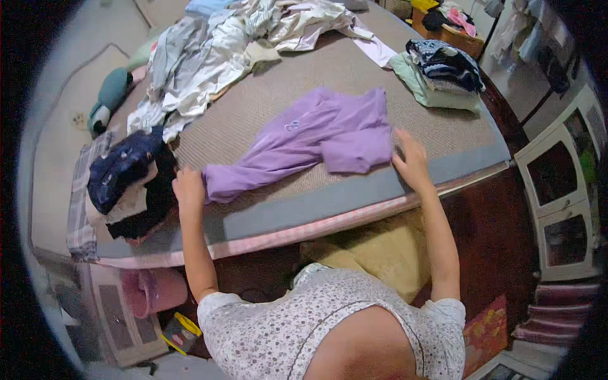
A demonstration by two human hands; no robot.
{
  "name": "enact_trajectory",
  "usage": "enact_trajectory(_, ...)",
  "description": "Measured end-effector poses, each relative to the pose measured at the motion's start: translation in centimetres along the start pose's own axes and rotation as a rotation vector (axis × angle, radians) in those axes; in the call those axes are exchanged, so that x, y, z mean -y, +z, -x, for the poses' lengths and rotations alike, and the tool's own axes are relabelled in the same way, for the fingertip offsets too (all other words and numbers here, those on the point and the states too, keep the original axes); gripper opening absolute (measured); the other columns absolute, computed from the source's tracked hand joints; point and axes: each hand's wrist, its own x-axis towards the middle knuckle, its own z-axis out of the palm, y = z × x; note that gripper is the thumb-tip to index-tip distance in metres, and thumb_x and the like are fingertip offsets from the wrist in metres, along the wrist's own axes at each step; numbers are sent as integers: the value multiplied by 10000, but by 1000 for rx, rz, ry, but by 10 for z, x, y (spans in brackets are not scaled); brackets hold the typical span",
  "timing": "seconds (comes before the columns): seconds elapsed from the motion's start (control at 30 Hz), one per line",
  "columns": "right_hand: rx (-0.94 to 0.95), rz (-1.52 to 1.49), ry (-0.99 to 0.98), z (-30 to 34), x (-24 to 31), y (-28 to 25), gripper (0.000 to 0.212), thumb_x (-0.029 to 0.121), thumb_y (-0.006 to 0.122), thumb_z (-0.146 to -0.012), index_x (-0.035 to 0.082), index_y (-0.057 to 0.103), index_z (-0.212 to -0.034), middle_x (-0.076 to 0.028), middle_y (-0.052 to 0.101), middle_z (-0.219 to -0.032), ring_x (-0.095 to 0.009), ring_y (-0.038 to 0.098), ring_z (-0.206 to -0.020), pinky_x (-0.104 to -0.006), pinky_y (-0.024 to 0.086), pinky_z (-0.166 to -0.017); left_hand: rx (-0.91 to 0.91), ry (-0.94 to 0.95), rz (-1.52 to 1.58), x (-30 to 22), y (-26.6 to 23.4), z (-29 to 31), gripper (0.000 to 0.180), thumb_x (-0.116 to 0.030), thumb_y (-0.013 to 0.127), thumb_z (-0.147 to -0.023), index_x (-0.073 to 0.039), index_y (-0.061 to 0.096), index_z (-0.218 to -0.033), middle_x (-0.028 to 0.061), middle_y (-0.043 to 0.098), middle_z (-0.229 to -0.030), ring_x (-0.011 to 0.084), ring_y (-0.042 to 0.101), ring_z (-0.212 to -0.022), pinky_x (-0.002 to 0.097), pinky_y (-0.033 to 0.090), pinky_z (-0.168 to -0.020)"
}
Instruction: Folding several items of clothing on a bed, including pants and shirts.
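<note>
A purple garment (297,139) lies spread across the woven mat of the bed, with a small pale emblem on it. Whether it is a top or trousers I cannot tell. At its narrow left end is my left hand (189,185), fingers curled in and closed at the cloth's edge. My right hand (413,159) is beside the garment's right edge, thumb and fingers apart. Close by my left hand sits a heap of dark and beige clothes (130,180).
White and grey clothes (221,57) are heaped at the far side. A folded stack (443,73) rests at the far right, and a teal plush toy (113,92) at the left. Below the bed edge (304,225) stand a pink bin (152,291) and a yellowish bag (380,250). A white cabinet (557,183) is at right.
</note>
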Motion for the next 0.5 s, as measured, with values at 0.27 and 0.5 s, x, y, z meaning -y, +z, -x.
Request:
enact_trajectory(0.27, 14, 77, -428, 25, 43, 13, 135, 122, 520, -625, 49, 517, -739, -94, 537, -767, -243, 510, -792, -397, 349, -768, -259, 815, 825, -140, -68, 24, 365, -160, 611, -624, -35, 508, -951, 138, 515, -949, 295, 479, -902, 360, 380, -780)
enact_trajectory(0.5, 64, -134, -621, 125, 127, -6, 132, 115, 520, -597, 69, 427, -516, -71, 442, -513, -216, 450, -447, -336, 361, -413, 302, 1249, 777, -174, -30, 80, 273, -149, 591, -644, -44, 527, -887, 95, 533, -902, 271, 480, -893, 335, 377, -780)
